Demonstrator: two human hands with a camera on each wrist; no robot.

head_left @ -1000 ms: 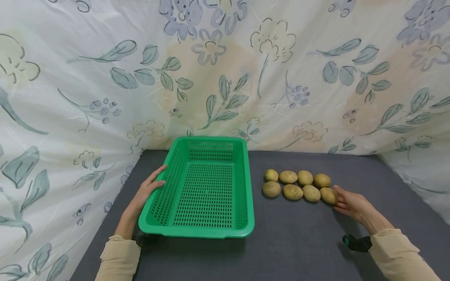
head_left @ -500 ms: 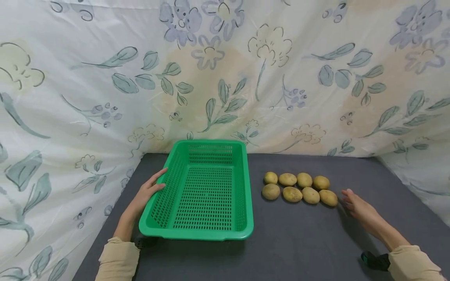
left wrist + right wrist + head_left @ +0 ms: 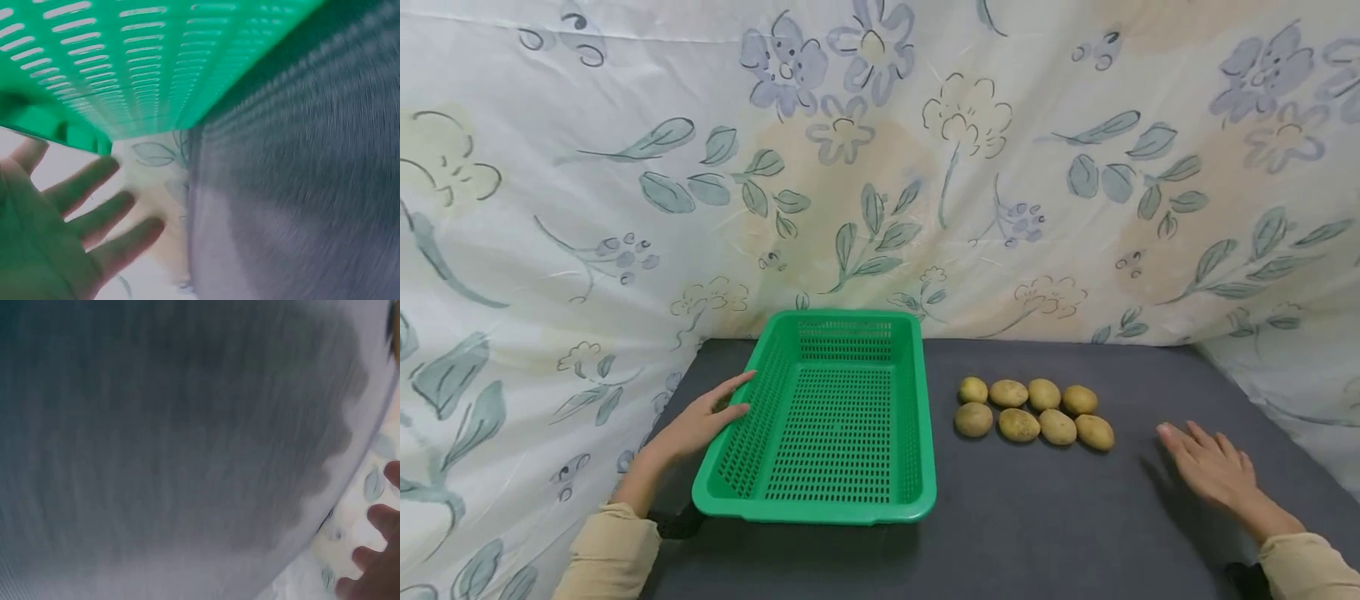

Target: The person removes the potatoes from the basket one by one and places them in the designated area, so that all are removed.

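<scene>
A green perforated plastic basket (image 3: 837, 433) stands on the dark tabletop with nothing in it. My left hand (image 3: 700, 423) is at its left rim; in the left wrist view that hand (image 3: 56, 237) has its fingers spread beside the basket wall (image 3: 144, 69). Whether the fingertips touch the rim I cannot tell. Several potatoes lie in two rows right of the basket, the nearest to my right hand being the front-right potato (image 3: 1095, 432). My right hand (image 3: 1213, 471) hovers palm down to the right of them, fingers extended, holding nothing. Only some fingers (image 3: 382, 515) show in the right wrist view.
Behind the table (image 3: 1022, 517) hangs a flower-patterned cloth (image 3: 880, 217), which also runs along the left and right sides. The basket stands close to the back cloth. Dark wrist devices show below both sleeves.
My right hand has left the front-right potato, moved right and spread its fingers. The left hand has loosened at the rim, its forearm shifting left. The head view has tilted slightly up.
</scene>
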